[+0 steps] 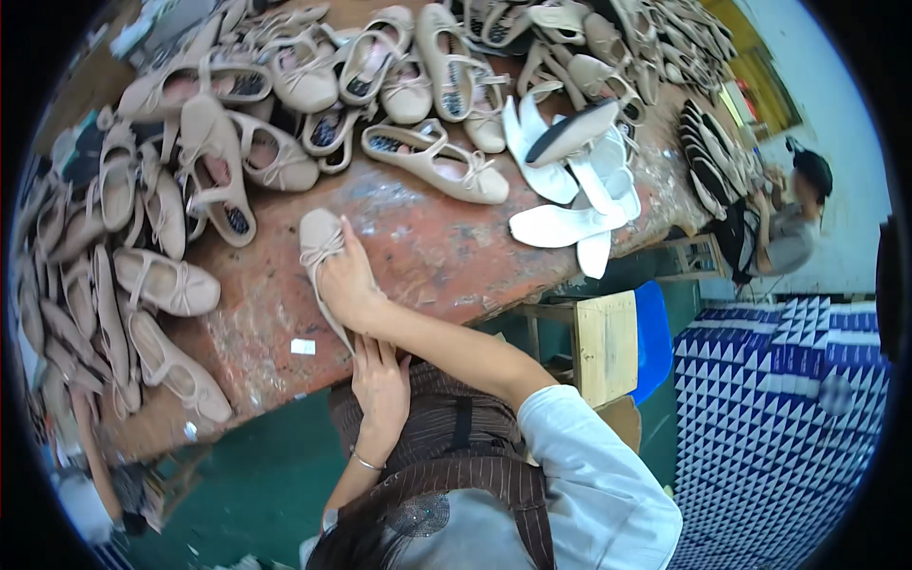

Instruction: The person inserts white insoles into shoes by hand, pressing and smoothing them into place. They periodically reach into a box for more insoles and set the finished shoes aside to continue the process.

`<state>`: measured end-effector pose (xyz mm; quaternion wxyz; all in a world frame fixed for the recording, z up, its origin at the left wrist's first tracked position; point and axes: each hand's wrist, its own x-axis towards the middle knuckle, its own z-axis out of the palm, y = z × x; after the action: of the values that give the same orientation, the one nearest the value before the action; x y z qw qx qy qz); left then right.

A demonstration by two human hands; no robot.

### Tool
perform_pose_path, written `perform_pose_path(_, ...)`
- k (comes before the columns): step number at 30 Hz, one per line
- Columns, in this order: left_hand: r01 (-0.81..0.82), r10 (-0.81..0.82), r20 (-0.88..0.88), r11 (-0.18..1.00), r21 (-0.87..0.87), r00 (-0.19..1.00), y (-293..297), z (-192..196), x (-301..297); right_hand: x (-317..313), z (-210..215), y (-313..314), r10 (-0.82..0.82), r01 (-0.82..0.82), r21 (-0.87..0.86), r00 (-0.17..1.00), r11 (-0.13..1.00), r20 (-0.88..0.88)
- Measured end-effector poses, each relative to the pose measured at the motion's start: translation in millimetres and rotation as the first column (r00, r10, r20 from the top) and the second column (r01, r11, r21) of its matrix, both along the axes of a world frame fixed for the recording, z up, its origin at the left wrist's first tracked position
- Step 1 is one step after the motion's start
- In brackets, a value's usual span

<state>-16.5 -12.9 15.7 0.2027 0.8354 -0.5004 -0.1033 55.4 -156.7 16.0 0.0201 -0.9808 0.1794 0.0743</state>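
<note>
A beige ballet flat (322,236) with a small bow lies on the worn table, toe pointing away from me and heel toward the near edge. My right hand (348,280) reaches into its opening, and the fingers inside are partly hidden. At the heel end, my left hand (382,388) holds the back of the shoe, just below my right wrist. Its fingertips are partly covered by the shoe and the right hand. Another beige flat with a strap (439,163) rests on its sole farther up the table.
Piles of beige flats (214,157) fill the table's left and far sides. White shoe pieces (570,226) lie at the right, near a row of dark shoes (712,157). A small white label (302,347) is on the tabletop (261,285). A wooden stool (606,347), blue chair (654,342) and stacked boxes (769,408) stand right; a person (788,228) sits beyond.
</note>
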Motion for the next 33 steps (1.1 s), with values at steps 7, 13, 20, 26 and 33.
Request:
perform_pose_path(7,-0.181,0.188,0.041,0.973,-0.143,0.981,-32,8,29,-76,22,-25,-0.1,-0.373,0.6,0.788,0.708,0.607)
perform_pose_path(13,-0.282,0.32,0.199,0.939,-0.197,0.926,60,24,98,-251,12,-113,-0.884,0.773,0.528,0.088,0.351,0.459)
perform_pose_path(20,-0.25,0.425,0.389,0.87,-0.425,0.817,-9,79,136,-281,1,-169,-0.951,0.92,0.392,-0.13,-0.011,0.279)
perform_pose_path(26,0.276,-0.106,0.407,0.88,-0.385,0.907,-262,82,153,-289,-15,-164,-0.897,0.891,0.454,-0.21,-0.012,0.389)
perform_pose_path(33,0.078,0.032,0.257,0.91,-0.407,0.966,-326,71,189,-284,2,-156,-0.916,0.59,0.808,-0.319,0.01,0.244)
